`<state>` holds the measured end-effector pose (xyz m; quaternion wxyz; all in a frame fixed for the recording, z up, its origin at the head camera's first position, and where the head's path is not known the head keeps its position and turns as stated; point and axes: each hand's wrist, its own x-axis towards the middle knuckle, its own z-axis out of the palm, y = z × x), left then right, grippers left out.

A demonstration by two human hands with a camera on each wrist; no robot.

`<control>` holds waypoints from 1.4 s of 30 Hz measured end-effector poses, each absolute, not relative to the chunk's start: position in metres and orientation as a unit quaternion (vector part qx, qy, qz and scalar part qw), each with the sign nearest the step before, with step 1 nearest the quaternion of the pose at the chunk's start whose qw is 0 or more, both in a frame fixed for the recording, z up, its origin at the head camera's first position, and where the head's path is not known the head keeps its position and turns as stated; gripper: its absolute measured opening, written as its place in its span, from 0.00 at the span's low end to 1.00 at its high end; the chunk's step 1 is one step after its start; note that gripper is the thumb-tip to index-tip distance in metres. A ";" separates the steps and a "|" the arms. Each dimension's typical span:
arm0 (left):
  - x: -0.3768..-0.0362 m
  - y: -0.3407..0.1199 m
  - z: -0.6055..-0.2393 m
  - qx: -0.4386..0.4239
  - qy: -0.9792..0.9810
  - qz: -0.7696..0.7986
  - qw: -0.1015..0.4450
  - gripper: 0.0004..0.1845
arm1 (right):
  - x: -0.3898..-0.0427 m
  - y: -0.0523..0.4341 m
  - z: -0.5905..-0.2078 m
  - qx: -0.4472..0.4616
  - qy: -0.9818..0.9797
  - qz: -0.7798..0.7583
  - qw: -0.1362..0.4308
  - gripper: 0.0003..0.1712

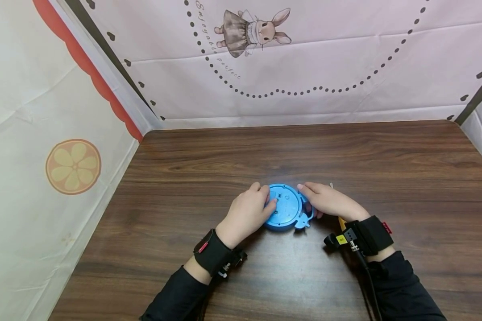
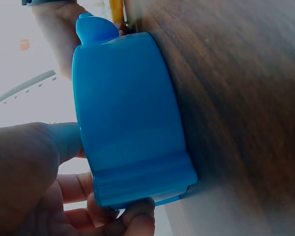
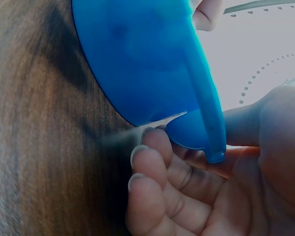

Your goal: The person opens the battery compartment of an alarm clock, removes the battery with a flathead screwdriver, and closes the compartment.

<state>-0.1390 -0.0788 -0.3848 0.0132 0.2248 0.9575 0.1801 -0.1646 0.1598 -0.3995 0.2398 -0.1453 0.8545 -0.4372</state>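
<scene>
A round blue plastic device (image 1: 287, 205) lies on the wooden table with its flat, screw-dotted back face up; small holes mark its middle and a loop-like part juts from its right side. My left hand (image 1: 247, 211) grips the left rim, thumb on the top face and fingers curled at the side. In the left wrist view the device's smooth side wall (image 2: 128, 108) shows. At the right, my right hand (image 1: 329, 199) holds the jutting part. The right wrist view shows its thumb and curled fingers around a blue tab (image 3: 189, 130).
A yellow object (image 1: 342, 223) lies by the right wrist, mostly hidden beneath it. The brown wooden table (image 1: 176, 178) stretches around the hands. White printed cloth (image 1: 325, 58) hangs behind the table and more covers the left side. A cable (image 1: 370, 281) runs along the right forearm.
</scene>
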 end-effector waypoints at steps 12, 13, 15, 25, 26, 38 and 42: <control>-0.139 -0.075 -0.390 0.233 0.959 0.156 -0.035 0.09 | -0.164 0.158 -0.399 -0.145 0.858 -0.433 0.236 0.27; -0.139 -0.075 -0.390 0.236 0.959 0.153 -0.040 0.09 | -0.165 0.158 -0.399 -0.146 0.858 -0.432 0.235 0.27; -0.139 -0.075 -0.390 0.242 0.958 0.145 -0.050 0.10 | -0.165 0.157 -0.399 -0.146 0.859 -0.430 0.235 0.28; -0.139 -0.074 -0.393 0.294 0.947 0.089 -0.095 0.15 | -0.165 0.156 -0.399 -0.148 0.864 -0.419 0.236 0.27; -0.139 -0.074 -0.393 0.298 0.946 0.089 -0.096 0.15 | -0.165 0.156 -0.400 -0.149 0.865 -0.418 0.236 0.27; -0.141 -0.074 -0.389 0.308 0.941 0.098 -0.095 0.14 | -0.165 0.155 -0.400 -0.149 0.865 -0.416 0.239 0.27; -0.143 -0.077 -0.389 0.300 0.943 0.112 -0.093 0.16 | -0.164 0.155 -0.400 -0.151 0.862 -0.420 0.239 0.26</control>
